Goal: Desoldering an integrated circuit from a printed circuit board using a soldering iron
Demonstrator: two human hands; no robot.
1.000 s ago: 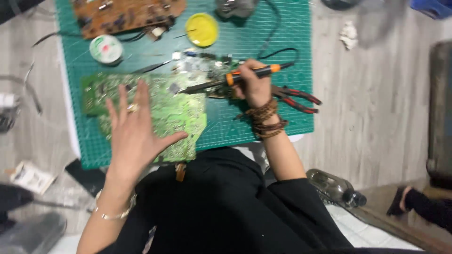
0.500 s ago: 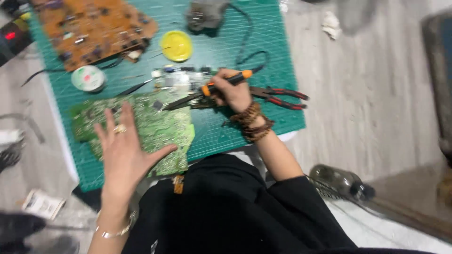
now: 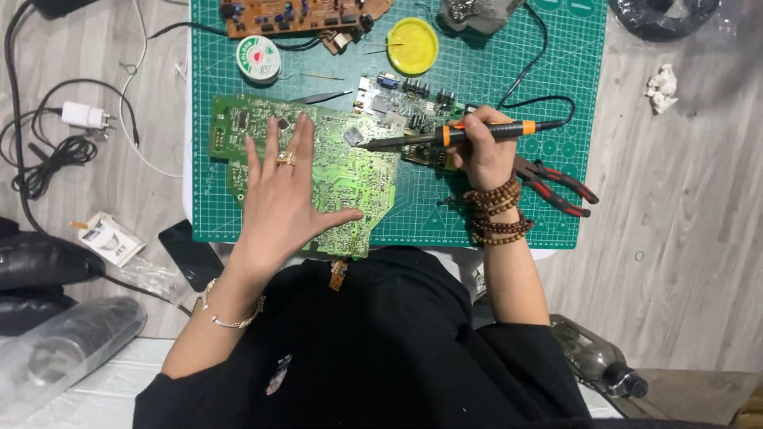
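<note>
Far left, on the wooden floor (image 3: pixel 95 71): tangled black cables (image 3: pixel 48 159) and a white plug adapter (image 3: pixel 82 116), a small printed carton (image 3: pixel 111 240) and a dark phone (image 3: pixel 192 256) lower down, well apart from the work. On the green cutting mat (image 3: pixel 556 63): a large green circuit board (image 3: pixel 350 171), solder side up, lying flat and jutting just past the mat's near edge. Left hand (image 3: pixel 280 199) spread flat on the board, fingers splayed, palm pressing down, closed on nothing. Board probably light, thin and stiff, yet fragile about its joints and sharp with clipped leads; best steadied by bare edges or flat palm as here, never by the parts. Above it, a solder spool (image 3: pixel 258 59), a brown circuit board (image 3: pixel 306 14) at the mat's far edge, grey tweezers (image 3: pixel 322 97). Only open container in view: a round yellow tin (image 3: pixel 412 45), shallow, contents yellowish, kind not told from here. Further right, right hand (image 3: pixel 485 155) wrapped tightly about a black and orange soldering iron (image 3: pixel 457 134), held like a pen, tip at the board's upper right edge beside a smaller populated board (image 3: pixel 405 99); handle the only safe place for the grip, metal end likely hot. Red-handled pliers (image 3: pixel 556 184) just beside that wrist. Lower right, a dark bottle (image 3: pixel 600 361) on its side, capped, contents unseen
</note>
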